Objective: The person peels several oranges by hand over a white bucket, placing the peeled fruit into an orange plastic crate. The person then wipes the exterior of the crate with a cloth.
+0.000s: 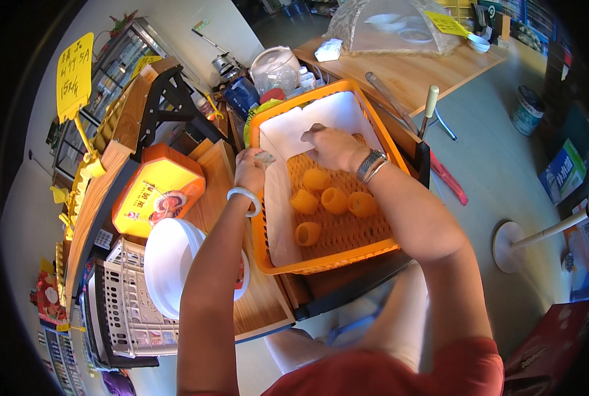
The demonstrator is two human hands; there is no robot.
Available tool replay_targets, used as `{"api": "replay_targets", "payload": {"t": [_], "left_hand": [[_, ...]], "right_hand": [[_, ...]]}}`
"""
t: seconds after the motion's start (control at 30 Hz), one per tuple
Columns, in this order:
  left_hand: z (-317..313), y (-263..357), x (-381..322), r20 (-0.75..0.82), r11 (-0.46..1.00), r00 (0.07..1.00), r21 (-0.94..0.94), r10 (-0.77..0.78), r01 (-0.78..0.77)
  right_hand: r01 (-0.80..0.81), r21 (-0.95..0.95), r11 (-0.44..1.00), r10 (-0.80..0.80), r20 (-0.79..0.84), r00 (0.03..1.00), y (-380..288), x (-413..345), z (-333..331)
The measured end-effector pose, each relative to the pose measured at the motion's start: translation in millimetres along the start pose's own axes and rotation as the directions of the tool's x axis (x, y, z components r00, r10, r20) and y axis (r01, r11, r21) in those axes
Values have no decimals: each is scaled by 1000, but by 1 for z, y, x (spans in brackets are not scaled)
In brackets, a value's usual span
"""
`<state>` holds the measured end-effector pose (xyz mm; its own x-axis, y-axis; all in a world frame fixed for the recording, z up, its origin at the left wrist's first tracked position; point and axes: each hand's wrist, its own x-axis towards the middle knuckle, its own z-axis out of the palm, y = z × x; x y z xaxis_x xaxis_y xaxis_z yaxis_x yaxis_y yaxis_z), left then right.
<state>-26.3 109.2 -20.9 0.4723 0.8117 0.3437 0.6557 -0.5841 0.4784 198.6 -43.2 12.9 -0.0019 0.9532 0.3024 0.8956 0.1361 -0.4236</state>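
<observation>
An orange plastic basket (324, 265) lined with white paper (280, 222) stands before me. Several orange foam fruit nets (335, 200) lie loosely on its perforated bottom, toward the near half. My right hand (335, 144) reaches inside near the far part of the basket, fingers bent at the paper liner; whether it pinches the liner is unclear. At the basket's left rim is my left hand (251, 171), closed around a small crumpled piece of pale greenish material (265, 158). The watch on my right wrist and the bangle on my left stay outside the grip.
White plastic tubs (168, 267) and a beige slatted basket (136, 302) stand left. An orange gift box (158, 190) leans beside a wooden shelf (121, 133). Tools with wooden handles (391, 96) rise beyond the basket's right side. A mesh food cover (393, 29) sits on the wooden table (423, 74).
</observation>
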Motion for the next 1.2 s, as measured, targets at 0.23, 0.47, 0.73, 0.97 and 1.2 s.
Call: {"api": "replay_targets", "payload": {"t": [0.23, 0.47, 0.73, 0.97, 1.2], "left_hand": [[16, -14, 53, -34, 1000, 999, -26, -11, 10], [41, -32, 106, -22, 993, 994, -61, -103, 102], [53, -48, 120, 7, 956, 984, -237, -176, 172], [32, -16, 89, 109, 982, 977, -1, -185, 187], [4, -36, 27, 58, 982, 998, 189, 15, -26]], "right_hand": [[10, 5, 1000, -10, -39, 999, 1, -2, 0], [-14, 28, 1000, 13, 27, 1000, -1, -6, -9], [5, 7, 1000, -5, -8, 1000, -3, -6, -11], [-86, 2, 996, 86, 57, 995, 10, -1, -15], [-33, 15, 999, 33, 23, 999, 9, 3, -9]]}}
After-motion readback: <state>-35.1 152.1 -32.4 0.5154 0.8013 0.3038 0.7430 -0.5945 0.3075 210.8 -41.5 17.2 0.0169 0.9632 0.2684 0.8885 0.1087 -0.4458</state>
